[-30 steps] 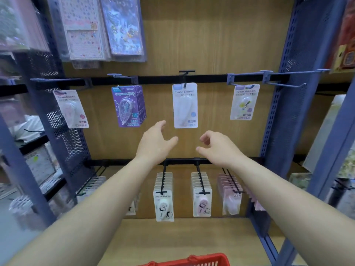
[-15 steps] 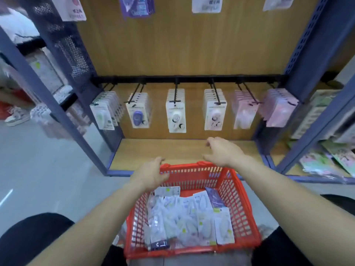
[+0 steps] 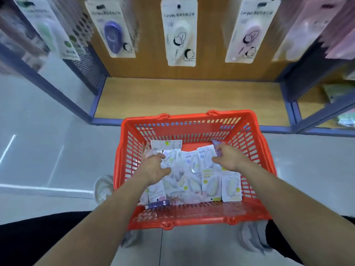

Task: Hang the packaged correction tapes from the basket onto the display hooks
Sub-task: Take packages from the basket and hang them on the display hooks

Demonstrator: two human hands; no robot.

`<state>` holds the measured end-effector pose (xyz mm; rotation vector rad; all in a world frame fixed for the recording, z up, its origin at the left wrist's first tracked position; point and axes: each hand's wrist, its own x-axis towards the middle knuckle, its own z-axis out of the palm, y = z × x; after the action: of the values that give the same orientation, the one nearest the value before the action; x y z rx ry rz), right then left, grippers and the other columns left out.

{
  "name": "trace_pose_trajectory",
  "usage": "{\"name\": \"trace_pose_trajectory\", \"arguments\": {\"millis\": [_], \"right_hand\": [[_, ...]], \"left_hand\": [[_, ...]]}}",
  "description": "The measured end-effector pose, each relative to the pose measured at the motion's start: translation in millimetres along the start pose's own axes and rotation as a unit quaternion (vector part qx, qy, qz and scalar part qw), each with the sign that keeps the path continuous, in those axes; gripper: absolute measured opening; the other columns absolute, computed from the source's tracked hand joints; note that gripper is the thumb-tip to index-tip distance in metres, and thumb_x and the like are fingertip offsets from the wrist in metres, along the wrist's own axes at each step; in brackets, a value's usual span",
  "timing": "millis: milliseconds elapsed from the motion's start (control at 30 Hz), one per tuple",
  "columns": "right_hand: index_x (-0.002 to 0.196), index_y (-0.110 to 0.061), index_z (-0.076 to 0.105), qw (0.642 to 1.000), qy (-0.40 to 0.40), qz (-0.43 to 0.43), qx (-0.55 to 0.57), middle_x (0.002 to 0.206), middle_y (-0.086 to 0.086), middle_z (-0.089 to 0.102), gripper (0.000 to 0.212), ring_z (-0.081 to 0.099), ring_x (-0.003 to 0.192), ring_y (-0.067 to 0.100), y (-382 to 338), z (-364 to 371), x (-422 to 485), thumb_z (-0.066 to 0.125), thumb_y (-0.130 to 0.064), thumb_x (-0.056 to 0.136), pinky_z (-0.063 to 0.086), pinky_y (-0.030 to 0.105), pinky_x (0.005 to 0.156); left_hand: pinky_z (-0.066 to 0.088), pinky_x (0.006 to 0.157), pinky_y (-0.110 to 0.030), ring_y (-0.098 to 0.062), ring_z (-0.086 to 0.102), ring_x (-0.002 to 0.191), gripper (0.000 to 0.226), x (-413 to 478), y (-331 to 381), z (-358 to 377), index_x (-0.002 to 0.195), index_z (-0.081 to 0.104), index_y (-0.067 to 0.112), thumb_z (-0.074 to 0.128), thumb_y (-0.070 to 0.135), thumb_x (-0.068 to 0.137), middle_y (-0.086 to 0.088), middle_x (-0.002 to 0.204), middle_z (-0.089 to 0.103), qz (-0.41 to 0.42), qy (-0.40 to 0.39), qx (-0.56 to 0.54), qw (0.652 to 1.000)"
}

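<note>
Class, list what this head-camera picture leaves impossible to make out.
In the head view:
The display hooks: cut off by the top edge.
Whether the left hand or right hand grips a pack: fingers blurred, partly behind the hands.
Print on the packs in the red basket: too small, blurred.
Lower packs: covered by upper ones.

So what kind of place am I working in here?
Most likely a stationery shop aisle: carded correction tapes hang side by side on a blue display rack, and a red shopping basket holding more loose packs sits on the floor before it.
</note>
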<state>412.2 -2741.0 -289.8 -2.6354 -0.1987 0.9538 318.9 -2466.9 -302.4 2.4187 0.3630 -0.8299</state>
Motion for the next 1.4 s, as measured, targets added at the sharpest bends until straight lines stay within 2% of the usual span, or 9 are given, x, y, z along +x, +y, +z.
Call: {"name": "trace_pose_trajectory", "arguments": {"millis": [433,567,700,833,1000,1067,1167,1267,1400], "right_hand": [[0.140,-0.012,0.052,0.998,0.036,0.029,0.052,0.123,0.009,0.064,0.055,0.061,0.112,0.031,38,80,53,0.068,-0.039,0.094,0.051,0.045,0.092],[0.137,-0.020,0.057,0.995,0.061,0.029,0.067,0.130,0.003,0.063,0.050,0.050,0.123,0.034,39,95,56,0.069,-0.037,0.092,0.043,0.042,0.101],[0.151,-0.017,0.043,0.993,0.050,0.037,0.100,0.131,-0.001,0.062,0.074,0.048,0.130,0.029,40,93,68,0.076,-0.038,0.088,0.030,0.038,0.112],[0.149,-0.019,0.048,0.997,0.021,0.032,0.073,0.108,-0.006,0.055,0.080,0.052,0.122,0.026,41,90,77,0.083,-0.041,0.081,0.030,0.036,0.107],[0.147,-0.033,0.049,0.992,0.047,0.021,0.116,0.132,-0.005,0.060,0.082,0.042,0.130,0.025,41,99,76,0.087,-0.039,0.075,0.023,0.027,0.094],[0.150,-0.034,0.046,0.983,0.049,0.033,0.175,0.125,-0.011,0.065,0.086,0.040,0.127,0.024,43,102,74,0.088,-0.034,0.074,0.028,0.026,0.094],[0.133,-0.028,0.062,0.959,0.055,0.021,0.276,0.101,-0.010,0.073,0.059,0.063,0.106,0.023,46,98,74,0.085,-0.030,0.078,0.051,0.041,0.092],[0.122,-0.008,0.067,0.928,0.054,-0.001,0.369,0.095,-0.001,0.074,0.027,0.070,0.085,0.007,44,85,66,0.069,-0.008,0.095,0.054,0.026,0.080],[0.119,-0.018,0.067,0.926,0.027,-0.040,0.373,0.095,-0.002,0.076,0.024,0.070,0.084,0.000,32,78,61,0.065,-0.006,0.098,0.054,0.017,0.079]], "left_hand": [[0.042,0.112,-0.041,-0.028,0.050,0.136,0.068,111,28,74,0.149,0.044,0.009,0.076,0.020,0.090,-0.006,0.149,0.051,0.006,-0.013,-0.146,0.989],[0.046,0.106,-0.036,-0.025,0.055,0.128,0.071,126,28,90,0.144,0.050,0.013,0.084,0.019,0.082,-0.004,0.137,0.055,0.007,-0.001,-0.172,0.985],[0.044,0.102,-0.031,-0.019,0.056,0.122,0.071,129,25,93,0.141,0.055,0.017,0.087,0.028,0.079,-0.006,0.134,0.052,0.027,-0.011,-0.147,0.989],[0.040,0.096,-0.024,-0.015,0.057,0.111,0.044,125,16,92,0.116,0.067,0.022,0.088,0.028,0.079,-0.002,0.122,0.047,0.034,-0.017,-0.149,0.988],[0.038,0.089,-0.025,-0.012,0.054,0.105,0.038,118,7,95,0.100,0.061,0.026,0.089,0.019,0.076,0.003,0.118,0.057,0.044,0.013,-0.215,0.975],[0.041,0.086,-0.026,-0.014,0.057,0.106,0.036,117,7,97,0.100,0.062,0.026,0.087,0.014,0.078,0.001,0.118,0.063,0.044,0.021,-0.261,0.964],[0.046,0.078,-0.016,-0.018,0.057,0.111,0.036,116,7,95,0.104,0.061,0.022,0.082,0.005,0.082,-0.004,0.121,0.061,0.044,0.038,-0.348,0.936],[0.049,0.080,-0.023,-0.016,0.058,0.101,0.033,115,6,87,0.110,0.061,0.024,0.079,0.008,0.087,0.013,0.110,0.057,0.031,0.074,-0.396,0.915],[0.051,0.079,-0.022,-0.006,0.062,0.091,0.032,111,9,76,0.127,0.062,0.017,0.070,0.011,0.096,0.011,0.112,0.061,0.032,0.052,-0.425,0.903]]}}
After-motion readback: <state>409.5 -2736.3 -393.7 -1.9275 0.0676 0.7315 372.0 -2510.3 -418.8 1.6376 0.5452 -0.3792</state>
